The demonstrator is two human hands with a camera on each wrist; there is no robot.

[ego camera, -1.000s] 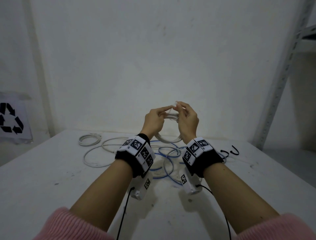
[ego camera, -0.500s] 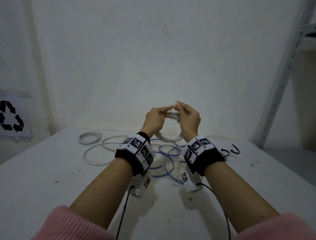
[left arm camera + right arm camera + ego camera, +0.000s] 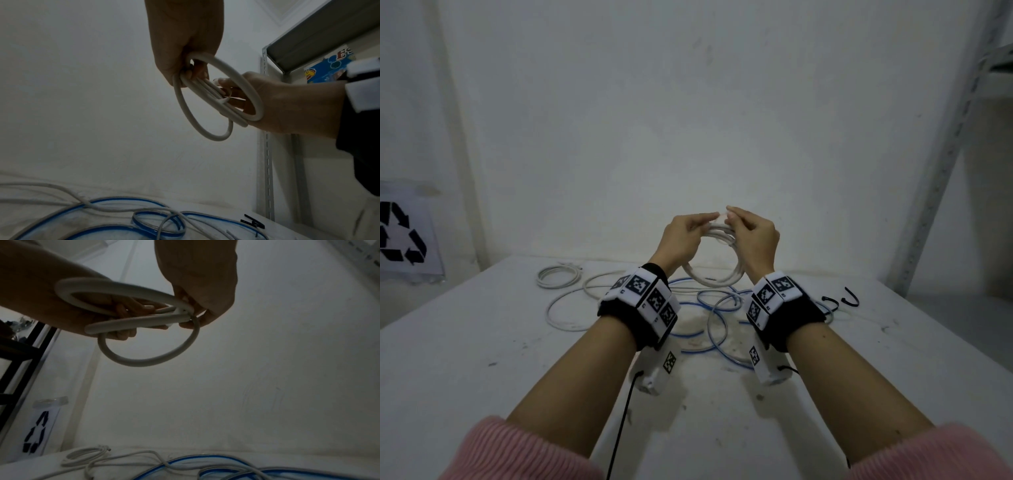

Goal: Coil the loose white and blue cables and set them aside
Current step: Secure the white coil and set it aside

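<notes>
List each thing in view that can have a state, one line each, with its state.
Left hand: raised, gripping the white coil.
Right hand: raised, gripping the same coil.
White coil: wound in loops, held in the air above the table.
Small white coil: wound, lying far left on the table.
Loose white cable: uncoiled, sprawled on the table.
Blue cable: uncoiled, tangled with white cable.
Black ties: unused, lying at the right.

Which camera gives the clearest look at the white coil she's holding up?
The left wrist view: the white coil fills the frame, loops separate, gripped by the left hand and right hand. The right wrist view shows it from below, partly overlapped. In the head view it is small, half hidden behind both hands.
</notes>
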